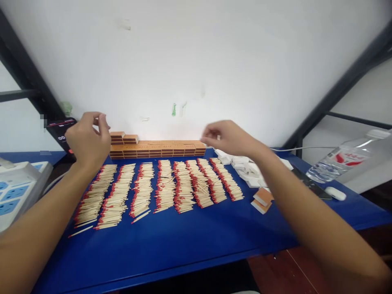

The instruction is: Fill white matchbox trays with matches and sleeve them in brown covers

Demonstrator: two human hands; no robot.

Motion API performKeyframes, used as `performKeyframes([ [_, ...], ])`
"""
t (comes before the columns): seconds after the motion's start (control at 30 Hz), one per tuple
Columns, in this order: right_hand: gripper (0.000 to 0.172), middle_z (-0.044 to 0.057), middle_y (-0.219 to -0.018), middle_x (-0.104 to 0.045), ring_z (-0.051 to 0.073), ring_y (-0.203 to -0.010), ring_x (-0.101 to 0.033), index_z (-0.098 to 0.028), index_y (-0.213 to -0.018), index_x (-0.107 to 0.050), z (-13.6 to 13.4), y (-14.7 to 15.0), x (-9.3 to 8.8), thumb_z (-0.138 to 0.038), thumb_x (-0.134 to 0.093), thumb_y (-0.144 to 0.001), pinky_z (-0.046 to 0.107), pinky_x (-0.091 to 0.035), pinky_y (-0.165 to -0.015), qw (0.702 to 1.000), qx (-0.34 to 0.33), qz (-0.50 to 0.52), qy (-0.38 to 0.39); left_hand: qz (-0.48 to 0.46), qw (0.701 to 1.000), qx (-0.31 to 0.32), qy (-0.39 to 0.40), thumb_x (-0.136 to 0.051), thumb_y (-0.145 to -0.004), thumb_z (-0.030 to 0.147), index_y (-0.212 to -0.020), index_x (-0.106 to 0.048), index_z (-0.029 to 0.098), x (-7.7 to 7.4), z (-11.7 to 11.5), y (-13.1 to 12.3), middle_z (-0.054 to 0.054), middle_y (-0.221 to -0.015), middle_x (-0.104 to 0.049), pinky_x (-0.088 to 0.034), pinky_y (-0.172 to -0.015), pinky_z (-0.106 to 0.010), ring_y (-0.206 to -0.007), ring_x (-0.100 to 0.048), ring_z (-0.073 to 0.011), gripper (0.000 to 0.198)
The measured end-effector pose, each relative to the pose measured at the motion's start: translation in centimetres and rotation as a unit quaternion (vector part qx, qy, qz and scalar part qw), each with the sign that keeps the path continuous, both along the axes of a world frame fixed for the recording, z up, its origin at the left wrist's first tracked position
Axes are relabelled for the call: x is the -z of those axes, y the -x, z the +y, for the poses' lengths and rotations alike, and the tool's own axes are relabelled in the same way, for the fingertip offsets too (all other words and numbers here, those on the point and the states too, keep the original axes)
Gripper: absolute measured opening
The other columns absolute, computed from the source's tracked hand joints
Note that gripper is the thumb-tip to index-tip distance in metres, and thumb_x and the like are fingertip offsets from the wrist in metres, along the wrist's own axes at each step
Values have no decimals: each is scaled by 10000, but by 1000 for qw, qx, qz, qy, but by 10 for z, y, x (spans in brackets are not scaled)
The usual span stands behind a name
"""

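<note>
My left hand [90, 141] is raised over the far left of the table, its fingers curled and thumb close to the forefinger, with nothing visible in them. My right hand [223, 136] hangs in the air right of centre, slightly blurred, its fingers also curled together around nothing that I can see. Beneath and between the hands, red-tipped matches [165, 185] lie in several slanting rows. Behind the rows, orange matchboxes [157, 150] are stacked along the wall, with a few more on top at the left end. Near my right forearm lie two small orange-and-white boxes [262, 200].
White paper-like pieces [246, 168] are heaped at the right, partly behind my forearm. Beyond them are a tilted water bottle [346, 157] and white earbud case [335, 193]. A phone [61, 132] and a power strip [18, 190] stand left on the blue table [171, 245].
</note>
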State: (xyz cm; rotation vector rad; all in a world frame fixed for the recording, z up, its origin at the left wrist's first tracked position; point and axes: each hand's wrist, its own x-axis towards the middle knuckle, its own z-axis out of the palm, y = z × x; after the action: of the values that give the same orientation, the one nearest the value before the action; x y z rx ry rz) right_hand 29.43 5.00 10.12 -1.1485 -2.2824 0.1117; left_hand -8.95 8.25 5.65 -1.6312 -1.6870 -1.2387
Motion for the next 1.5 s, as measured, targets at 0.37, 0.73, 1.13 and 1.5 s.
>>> performKeyframes([
  [0.37, 544, 111, -1353, -692, 334, -1264, -637, -413, -1310, -745, -137, -152, 69, -370, -856, -779, 499, -524, -1040, 973, 62, -73, 210, 258, 907, 298, -151, -730, -909, 211, -1161, -693, 278, 9, -83, -91, 45, -702, -723, -501, -606, -321, -591, -690, -170, 263],
  [0.73, 383, 94, -1003, -674, 284, -932, -613, -254, -1110, -791, -132, -135, 69, -462, -830, -790, 424, -503, -859, 948, 85, -86, 294, 276, 865, 400, -125, -729, -915, 125, -1012, -672, 202, 25, -94, -112, 6, -860, -809, -494, -577, -265, -603, -713, -122, 136],
  [1.13, 486, 89, -1359, -696, 375, -1311, -597, -352, -1331, -722, -146, -181, 88, -555, -758, -892, 545, -469, -1128, 966, 85, -68, 233, 288, 855, 423, -85, -688, -955, 153, -946, -702, 225, 34, -98, -120, 37, -757, -770, -386, -507, -277, -550, -643, -114, 74],
  [1.5, 445, 86, -1254, -732, 344, -1175, -656, -295, -1212, -763, -143, -145, 84, -554, -803, -854, 479, -515, -1019, 960, 115, -78, 243, 279, 851, 438, -77, -697, -959, 149, -939, -691, 213, 36, -100, -121, 48, -744, -747, -405, -514, -279, -543, -631, -106, 68],
])
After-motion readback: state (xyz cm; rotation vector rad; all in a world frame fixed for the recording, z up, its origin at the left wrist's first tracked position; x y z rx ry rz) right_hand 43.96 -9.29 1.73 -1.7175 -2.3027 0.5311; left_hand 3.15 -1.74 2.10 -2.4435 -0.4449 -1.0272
